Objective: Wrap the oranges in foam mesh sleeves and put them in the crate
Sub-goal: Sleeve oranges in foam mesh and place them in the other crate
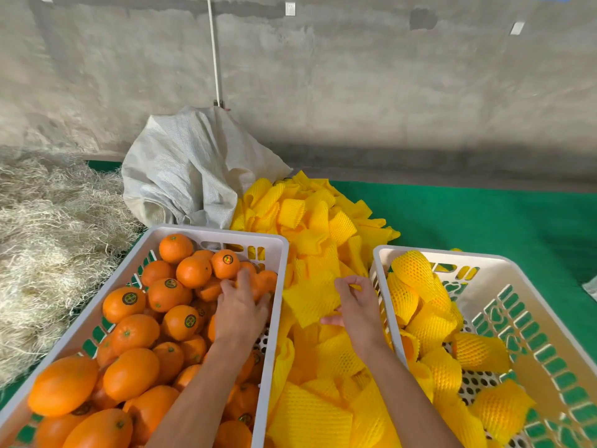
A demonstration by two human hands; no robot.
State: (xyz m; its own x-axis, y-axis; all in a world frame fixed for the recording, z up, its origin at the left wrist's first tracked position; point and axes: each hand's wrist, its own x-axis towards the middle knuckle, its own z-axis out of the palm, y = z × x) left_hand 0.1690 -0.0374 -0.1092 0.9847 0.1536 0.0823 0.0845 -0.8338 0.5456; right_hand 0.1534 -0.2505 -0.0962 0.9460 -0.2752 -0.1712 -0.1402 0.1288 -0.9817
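- Straw [48,247] is lying heaped at the far left, and a white sack [184,176] is slumping against the wall behind the crates.
- The left crate [223,232] is holding bare oranges [129,373], piled more than one deep; roughly two dozen are showing, and more are hidden underneath.
- The left hand [240,310] is reaching into that crate's far right corner, fingers curling down over an orange [258,284] there; whether it is gripping it yet, I cannot tell.
- Between the two crates a loose pile of yellow foam sleeves [319,227] is running away from the person, too many to count.
- The right hand [357,305] is hovering over this pile, thumb and forefinger pinching the edge of one flat sleeve [310,300], which is lying just left of the hand, toward the orange.
- So orange and sleeve are lying near each other, one per hand; I judge the next move is bringing them together across the crate wall.
- The right crate [484,260] is holding about nine wrapped oranges [412,270], mostly along its left side, with bare floor showing.
- A green mat [484,215] is lying beneath everything.
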